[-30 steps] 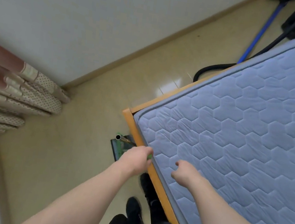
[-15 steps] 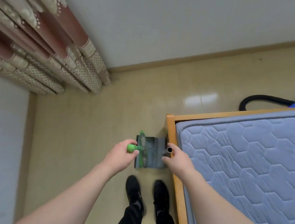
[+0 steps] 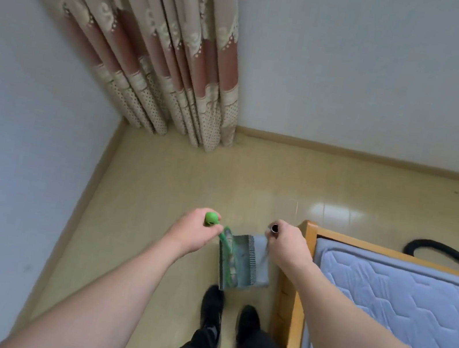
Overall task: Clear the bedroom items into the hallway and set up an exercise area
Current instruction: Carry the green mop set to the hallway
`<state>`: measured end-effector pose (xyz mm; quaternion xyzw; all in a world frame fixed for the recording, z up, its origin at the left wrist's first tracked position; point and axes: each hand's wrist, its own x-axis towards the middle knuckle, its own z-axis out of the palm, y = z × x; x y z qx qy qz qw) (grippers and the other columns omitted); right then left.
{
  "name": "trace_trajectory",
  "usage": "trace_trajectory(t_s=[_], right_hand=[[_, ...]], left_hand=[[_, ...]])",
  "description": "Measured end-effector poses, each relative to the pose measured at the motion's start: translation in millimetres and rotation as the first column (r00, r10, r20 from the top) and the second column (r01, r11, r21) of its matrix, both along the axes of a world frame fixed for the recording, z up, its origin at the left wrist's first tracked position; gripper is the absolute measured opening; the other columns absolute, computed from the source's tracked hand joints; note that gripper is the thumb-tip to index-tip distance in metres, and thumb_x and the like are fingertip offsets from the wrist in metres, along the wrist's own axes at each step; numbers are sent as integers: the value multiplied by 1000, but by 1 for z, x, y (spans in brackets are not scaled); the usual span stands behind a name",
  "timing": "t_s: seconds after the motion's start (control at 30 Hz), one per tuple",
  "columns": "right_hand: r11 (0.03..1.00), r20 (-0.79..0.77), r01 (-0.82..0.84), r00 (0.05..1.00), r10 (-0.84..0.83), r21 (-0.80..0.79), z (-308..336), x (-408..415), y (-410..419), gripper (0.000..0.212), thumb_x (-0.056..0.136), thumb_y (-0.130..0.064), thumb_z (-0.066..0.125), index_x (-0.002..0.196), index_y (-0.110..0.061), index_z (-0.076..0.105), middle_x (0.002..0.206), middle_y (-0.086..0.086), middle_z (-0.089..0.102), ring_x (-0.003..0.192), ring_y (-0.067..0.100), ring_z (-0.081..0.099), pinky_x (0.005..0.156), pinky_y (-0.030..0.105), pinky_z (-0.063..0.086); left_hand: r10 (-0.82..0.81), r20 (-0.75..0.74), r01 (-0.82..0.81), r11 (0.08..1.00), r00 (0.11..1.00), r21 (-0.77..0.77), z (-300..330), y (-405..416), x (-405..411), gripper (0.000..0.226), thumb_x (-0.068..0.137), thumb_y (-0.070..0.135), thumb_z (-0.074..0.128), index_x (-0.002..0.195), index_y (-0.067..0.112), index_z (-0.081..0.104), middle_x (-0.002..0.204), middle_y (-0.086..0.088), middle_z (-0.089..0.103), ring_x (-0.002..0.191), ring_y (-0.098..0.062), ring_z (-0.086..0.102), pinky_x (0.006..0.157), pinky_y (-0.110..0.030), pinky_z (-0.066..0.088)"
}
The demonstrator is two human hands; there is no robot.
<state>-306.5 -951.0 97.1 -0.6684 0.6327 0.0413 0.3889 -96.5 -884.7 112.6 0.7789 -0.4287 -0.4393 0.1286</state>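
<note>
Both your bare forearms reach forward and down from the bottom of the view, roughly parallel and well apart. Your left hand is curled into a fist around a green handle top, knuckles up. Your right hand is level with it, fingers wrapped round a dark tube end that shows above the thumb. Below, your legs in black trousers and black shoes stand together.

place: home bedroom | cues: mattress on wooden bed frame, curtains
</note>
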Motion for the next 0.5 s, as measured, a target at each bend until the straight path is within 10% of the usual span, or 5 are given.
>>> trace_trajectory(t_s=[0.5], right_hand=[[662, 29, -734, 666, 745, -151, 47, 159, 66, 25, 99, -29, 49, 111, -9, 57, 97, 14, 67, 79, 30, 58, 65, 30, 44]], left_hand=[[534, 117, -535, 845, 837, -27, 68, 181, 59, 33, 89, 42, 65, 111, 17, 67, 107, -1, 69, 97, -21, 65, 92, -37, 52]])
